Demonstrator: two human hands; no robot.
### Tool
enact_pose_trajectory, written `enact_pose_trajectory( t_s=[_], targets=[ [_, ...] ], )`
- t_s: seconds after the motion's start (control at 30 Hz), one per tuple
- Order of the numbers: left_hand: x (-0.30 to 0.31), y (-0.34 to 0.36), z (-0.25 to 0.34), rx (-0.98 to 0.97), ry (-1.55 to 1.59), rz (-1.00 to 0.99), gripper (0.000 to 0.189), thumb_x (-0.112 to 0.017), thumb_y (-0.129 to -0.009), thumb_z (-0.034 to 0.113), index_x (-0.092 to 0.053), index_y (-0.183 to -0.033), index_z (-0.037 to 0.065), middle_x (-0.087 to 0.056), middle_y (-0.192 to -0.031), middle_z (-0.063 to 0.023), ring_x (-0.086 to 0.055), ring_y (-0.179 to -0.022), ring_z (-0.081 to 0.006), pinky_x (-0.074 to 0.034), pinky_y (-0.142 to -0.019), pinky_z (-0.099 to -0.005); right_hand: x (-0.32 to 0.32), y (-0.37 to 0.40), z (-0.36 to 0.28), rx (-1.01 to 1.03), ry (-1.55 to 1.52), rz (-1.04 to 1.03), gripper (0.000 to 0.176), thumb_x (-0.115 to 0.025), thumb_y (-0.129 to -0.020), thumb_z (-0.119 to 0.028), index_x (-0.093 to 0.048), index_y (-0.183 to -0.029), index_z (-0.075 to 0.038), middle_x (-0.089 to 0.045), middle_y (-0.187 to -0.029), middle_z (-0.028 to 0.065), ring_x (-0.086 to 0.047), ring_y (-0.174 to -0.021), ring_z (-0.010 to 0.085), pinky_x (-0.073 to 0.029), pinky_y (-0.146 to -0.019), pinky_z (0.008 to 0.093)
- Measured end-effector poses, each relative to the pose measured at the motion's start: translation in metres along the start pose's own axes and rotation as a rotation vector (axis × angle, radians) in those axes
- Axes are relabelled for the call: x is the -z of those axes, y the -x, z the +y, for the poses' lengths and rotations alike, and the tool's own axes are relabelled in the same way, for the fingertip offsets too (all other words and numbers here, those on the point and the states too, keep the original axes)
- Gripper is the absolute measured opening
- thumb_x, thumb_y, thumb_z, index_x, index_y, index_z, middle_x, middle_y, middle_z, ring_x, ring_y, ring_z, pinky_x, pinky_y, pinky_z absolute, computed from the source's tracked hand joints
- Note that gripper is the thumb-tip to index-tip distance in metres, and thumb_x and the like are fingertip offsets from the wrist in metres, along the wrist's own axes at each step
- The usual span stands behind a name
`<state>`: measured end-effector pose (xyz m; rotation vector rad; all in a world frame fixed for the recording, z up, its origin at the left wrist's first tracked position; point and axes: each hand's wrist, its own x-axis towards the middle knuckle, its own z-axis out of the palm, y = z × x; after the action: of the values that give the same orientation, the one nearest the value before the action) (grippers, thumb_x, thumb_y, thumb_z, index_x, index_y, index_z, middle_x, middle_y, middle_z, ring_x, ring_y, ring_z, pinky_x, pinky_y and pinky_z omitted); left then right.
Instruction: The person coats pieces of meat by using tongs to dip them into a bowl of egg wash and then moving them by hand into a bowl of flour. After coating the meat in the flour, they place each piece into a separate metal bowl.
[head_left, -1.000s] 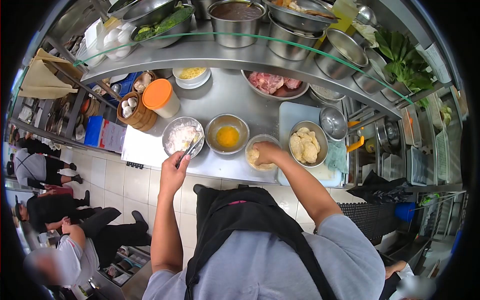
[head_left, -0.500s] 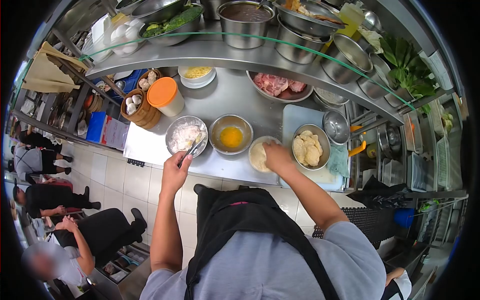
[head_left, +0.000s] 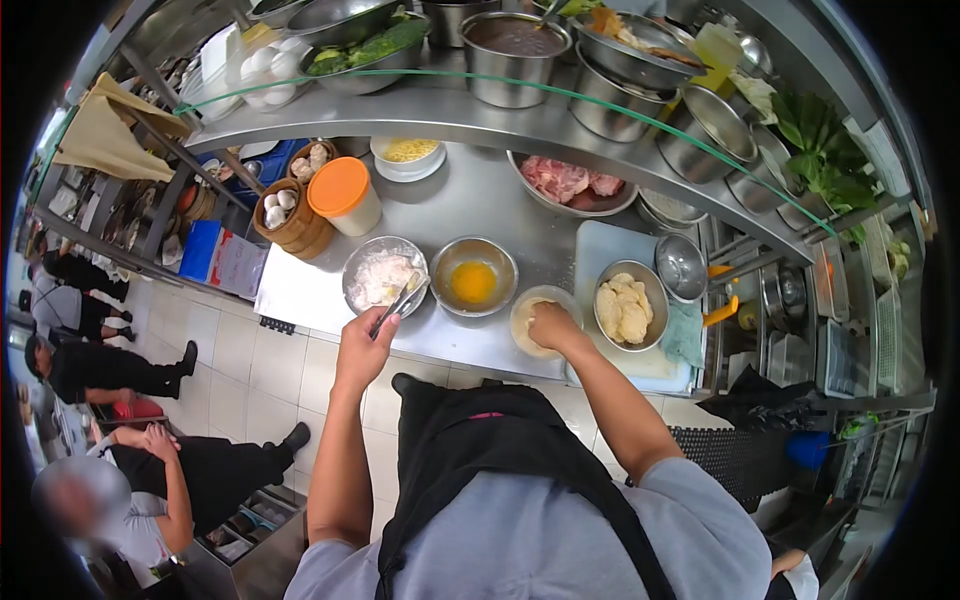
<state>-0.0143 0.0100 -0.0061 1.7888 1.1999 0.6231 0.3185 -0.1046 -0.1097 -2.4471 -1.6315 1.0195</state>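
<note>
My left hand (head_left: 366, 350) is closed around metal tongs (head_left: 398, 308), whose tips reach over the right rim of a steel bowl holding white, floury pieces (head_left: 378, 277). Just to its right stands a steel bowl of beaten egg (head_left: 473, 284). My right hand (head_left: 556, 328) is down in a shallow container of pale crumbs (head_left: 525, 322); its fingers are curled, and whatever they hold is hidden. Beside that hand, on a pale cutting board (head_left: 597, 240), a steel bowl contains several crumb-coated pieces (head_left: 626, 305).
Raw meat (head_left: 560, 180) fills a large bowl at the back. An orange-lidded tub (head_left: 345, 195) and bamboo steamers (head_left: 303, 228) stand at the left. Overhead, a steel shelf (head_left: 420, 112) carries pots and vegetables. An empty metal bowl (head_left: 680, 266) and green cloth (head_left: 684, 335) are at right.
My right hand has shifted toward me within the crumb container, its fingers more curled. The left hand keeps the tongs at the floury bowl. The whole view has shifted slightly.
</note>
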Motion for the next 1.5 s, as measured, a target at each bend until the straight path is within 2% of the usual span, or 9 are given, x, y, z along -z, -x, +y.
enact_pose_trajectory(
  t_s=[0.2, 0.27, 0.5, 0.77, 0.87, 1.07, 1.17, 1.4, 1.5],
  targets=[
    [0.013, 0.006, -0.002, 0.057, -0.025, 0.039, 0.028, -0.068, -0.099, 0.025, -0.071, -0.105, -0.002, -0.058, -0.068, -0.0029, -0.047, -0.064, -0.0097, -0.041, -0.060, -0.0297, -0.014, 0.002, 0.002, -0.024, 0.030, -0.040, 0.037, -0.062, -0.082, -0.015, -0.070, -0.111, 0.006, -0.069, -0.117, 0.0295, -0.067, -0.111, 0.0396, -0.053, -0.098, 0.0449],
    [0.016, 0.002, -0.003, 0.066, -0.011, 0.055, 0.027, -0.068, -0.099, 0.025, -0.071, -0.104, -0.001, -0.057, -0.068, -0.0026, -0.047, -0.064, -0.0094, -0.041, -0.059, -0.0296, 0.009, 0.030, -0.015, 0.025, 0.036, 0.161, 0.048, -0.069, -0.079, -0.018, -0.061, -0.121, 0.004, -0.067, -0.119, 0.0261, -0.066, -0.112, 0.0391, -0.055, -0.094, 0.0477],
    [0.013, 0.004, -0.014, 0.045, -0.019, 0.047, 0.028, -0.068, -0.099, 0.026, -0.071, -0.104, -0.002, -0.055, -0.066, -0.0012, -0.045, -0.062, -0.0088, -0.039, -0.057, -0.0300, -0.027, 0.004, 0.016, -0.019, 0.173, 0.337, 0.055, -0.077, -0.073, -0.020, -0.058, -0.120, 0.002, -0.065, -0.120, 0.0235, -0.066, -0.110, 0.0395, -0.056, -0.092, 0.0474],
    [0.012, 0.001, -0.013, 0.029, -0.032, 0.019, 0.030, -0.067, -0.100, 0.026, -0.071, -0.106, -0.003, -0.056, -0.068, -0.0015, -0.046, -0.063, -0.0092, -0.040, -0.058, -0.0292, 0.061, 0.016, 0.017, 0.099, -0.146, -0.054, 0.039, -0.073, -0.072, -0.029, -0.071, -0.099, -0.001, -0.071, -0.104, 0.0240, -0.068, -0.103, 0.0406, -0.055, -0.091, 0.0462],
    [0.008, -0.001, -0.014, 0.033, -0.032, 0.014, 0.030, -0.067, -0.100, 0.026, -0.071, -0.107, -0.003, -0.057, -0.069, -0.0018, -0.047, -0.064, -0.0092, -0.041, -0.059, -0.0290, 0.058, 0.012, 0.030, 0.077, 0.059, 0.042, 0.035, -0.070, -0.077, -0.028, -0.072, -0.098, -0.001, -0.072, -0.104, 0.0244, -0.068, -0.100, 0.0414, -0.055, -0.089, 0.0465],
    [0.003, -0.001, -0.006, 0.058, -0.015, -0.012, 0.030, -0.067, -0.100, 0.026, -0.071, -0.107, -0.003, -0.058, -0.070, -0.0016, -0.047, -0.065, -0.0091, -0.041, -0.060, -0.0287, -0.007, -0.016, 0.031, 0.258, -0.112, 0.055, 0.030, -0.062, -0.083, -0.023, -0.073, -0.099, -0.001, -0.071, -0.105, 0.0267, -0.069, -0.101, 0.0418, -0.054, -0.091, 0.0480],
    [0.001, -0.001, -0.003, 0.028, -0.052, -0.013, 0.029, -0.067, -0.100, 0.025, -0.070, -0.107, -0.003, -0.057, -0.070, -0.0010, -0.047, -0.065, -0.0090, -0.041, -0.060, -0.0287, -0.003, -0.019, 0.024, 0.115, -0.211, -0.203, 0.030, -0.062, -0.084, -0.024, -0.073, -0.096, 0.001, -0.071, -0.104, 0.0270, -0.069, -0.101, 0.0421, -0.054, -0.090, 0.0487],
    [0.001, 0.004, -0.007, 0.074, 0.006, -0.054, 0.029, -0.067, -0.100, 0.024, -0.070, -0.107, -0.004, -0.057, -0.070, -0.0005, -0.046, -0.065, -0.0090, -0.041, -0.060, -0.0288, -0.020, -0.026, 0.030, 0.110, -0.198, 0.015, 0.025, -0.065, -0.083, -0.022, -0.072, -0.091, 0.000, -0.072, -0.100, 0.0258, -0.070, -0.097, 0.0404, -0.054, -0.086, 0.0470],
    [-0.001, 0.001, 0.001, 0.056, -0.022, -0.042, 0.029, -0.066, -0.100, 0.024, -0.070, -0.107, -0.004, -0.057, -0.071, -0.0003, -0.046, -0.066, -0.0088, -0.041, -0.060, -0.0285, 0.001, -0.028, 0.029, 0.018, -0.428, -0.249, 0.022, -0.065, -0.083, -0.019, -0.074, -0.096, -0.003, -0.072, -0.105, 0.0253, -0.070, -0.101, 0.0377, -0.054, -0.090, 0.0461]
  ],
)
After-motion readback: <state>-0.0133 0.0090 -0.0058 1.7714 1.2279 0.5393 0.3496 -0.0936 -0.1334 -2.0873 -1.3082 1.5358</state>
